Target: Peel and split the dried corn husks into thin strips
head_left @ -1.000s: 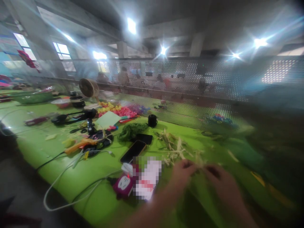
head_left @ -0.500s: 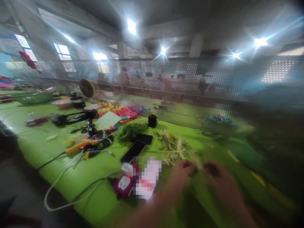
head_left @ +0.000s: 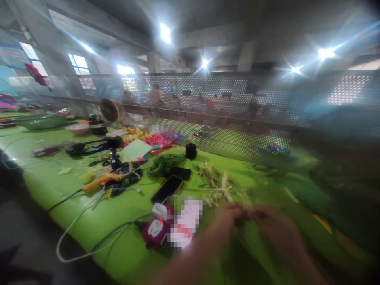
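Note:
My left hand [head_left: 227, 217] and my right hand [head_left: 271, 223] are close together over the green table, fingers pinched. Between their fingertips is a pale, branching artificial stem [head_left: 245, 198], blurred where the fingers cover it. More pale, twig-like stems [head_left: 221, 184] lie in a loose heap just beyond my left hand. To the left of that hand lies a lit phone [head_left: 185, 225], its screen pixelated. A magenta power socket [head_left: 156, 229] sits beside it with a white plug in it.
Two dark phones, one in front [head_left: 168, 189], lie near green netting [head_left: 166, 163] and a black cup [head_left: 190, 151]. An orange-handled tool [head_left: 102, 181], cables and pink and yellow petals [head_left: 148, 136] spread leftward. A perforated metal screen [head_left: 225, 114] stands behind; dark green material [head_left: 308, 198] is at right.
My right hand has moved slightly left, and the fingertips of both hands have come closer together on the stem. The things on the table have stayed put.

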Demonstrator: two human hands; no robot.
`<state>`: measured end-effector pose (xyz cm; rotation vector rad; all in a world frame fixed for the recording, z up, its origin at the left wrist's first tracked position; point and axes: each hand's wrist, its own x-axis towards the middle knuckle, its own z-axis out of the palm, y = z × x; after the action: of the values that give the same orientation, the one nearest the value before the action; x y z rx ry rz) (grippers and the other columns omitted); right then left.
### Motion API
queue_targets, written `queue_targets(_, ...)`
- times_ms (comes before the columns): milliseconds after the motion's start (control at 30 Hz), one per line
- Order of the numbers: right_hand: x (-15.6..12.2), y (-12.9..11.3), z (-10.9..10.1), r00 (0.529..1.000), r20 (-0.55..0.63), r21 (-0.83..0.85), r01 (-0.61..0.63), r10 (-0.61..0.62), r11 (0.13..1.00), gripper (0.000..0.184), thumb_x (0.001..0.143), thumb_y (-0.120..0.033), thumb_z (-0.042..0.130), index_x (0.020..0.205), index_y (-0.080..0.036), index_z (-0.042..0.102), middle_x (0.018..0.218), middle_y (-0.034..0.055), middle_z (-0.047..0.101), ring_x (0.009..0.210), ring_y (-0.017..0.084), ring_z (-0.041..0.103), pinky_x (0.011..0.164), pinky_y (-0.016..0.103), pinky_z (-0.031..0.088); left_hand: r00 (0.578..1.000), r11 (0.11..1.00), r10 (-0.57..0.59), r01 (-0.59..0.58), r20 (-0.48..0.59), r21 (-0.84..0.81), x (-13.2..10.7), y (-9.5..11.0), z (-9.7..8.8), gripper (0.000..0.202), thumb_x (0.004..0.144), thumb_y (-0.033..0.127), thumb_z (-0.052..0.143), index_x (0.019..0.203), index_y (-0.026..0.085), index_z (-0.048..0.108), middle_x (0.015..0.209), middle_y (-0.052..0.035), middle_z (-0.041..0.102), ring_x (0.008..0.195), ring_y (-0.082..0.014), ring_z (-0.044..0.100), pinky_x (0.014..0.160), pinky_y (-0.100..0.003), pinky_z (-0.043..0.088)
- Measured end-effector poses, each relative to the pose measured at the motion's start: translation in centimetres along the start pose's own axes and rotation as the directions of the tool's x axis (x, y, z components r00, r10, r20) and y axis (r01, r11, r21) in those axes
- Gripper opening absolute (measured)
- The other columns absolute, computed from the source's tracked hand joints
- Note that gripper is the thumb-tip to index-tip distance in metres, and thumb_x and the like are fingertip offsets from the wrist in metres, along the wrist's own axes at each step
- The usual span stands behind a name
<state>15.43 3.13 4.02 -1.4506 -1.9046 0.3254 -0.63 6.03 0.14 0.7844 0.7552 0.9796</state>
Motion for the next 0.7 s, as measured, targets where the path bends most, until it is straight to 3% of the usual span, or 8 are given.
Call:
queue_targets(167,0.0,0.1,0.1,0.995,-0.042,-0.02,-0.096,0.095,0.995,0.027,0.084,-0.046,0.054,0.08,-0.024,0.069,0.08,0.003,0.074,0.071,0.022,0.068,0.068,0.031,0.05,0.999,0.998,0.047,-0.047,0.018,0.033,-0.8,1.0,0.7,0.014,0.064,0.021,0.067,0.077,0.016,0.065,0.077,-0.0022,0.063,0.066,-0.011,0.053,0.065,-0.025,0.038)
queue_targets(467,0.0,-0.9,-0.1,0.959,-0.022,0.093,-0.279,0.282,0.956,0.024,0.08,-0.044,0.056,0.078,-0.022,0.064,0.074,0.0041,0.075,0.07,0.023,0.069,0.062,0.029,0.049,0.983,0.949,0.185,-0.181,0.011,0.256,-0.8,1.4,1.3,0.018,0.066,0.03,0.07,0.073,0.015,0.063,0.071,-0.0014,0.058,0.07,-0.0141,0.052,0.071,-0.028,0.039)
queue_targets(700,0.3,-0.6,-0.3,0.898,-0.019,0.419,-0.391,0.439,0.819,0.034,0.072,-0.049,0.064,0.089,-0.02,0.067,0.085,0.0062,0.075,0.073,0.022,0.068,0.059,0.028,0.05,0.981,0.942,0.194,-0.184,-0.005,0.281,-0.3,1.4,0.9,0.016,0.071,0.03,0.064,0.074,0.014,0.066,0.073,-0.0046,0.063,0.073,-0.0169,0.056,0.074,-0.031,0.042)
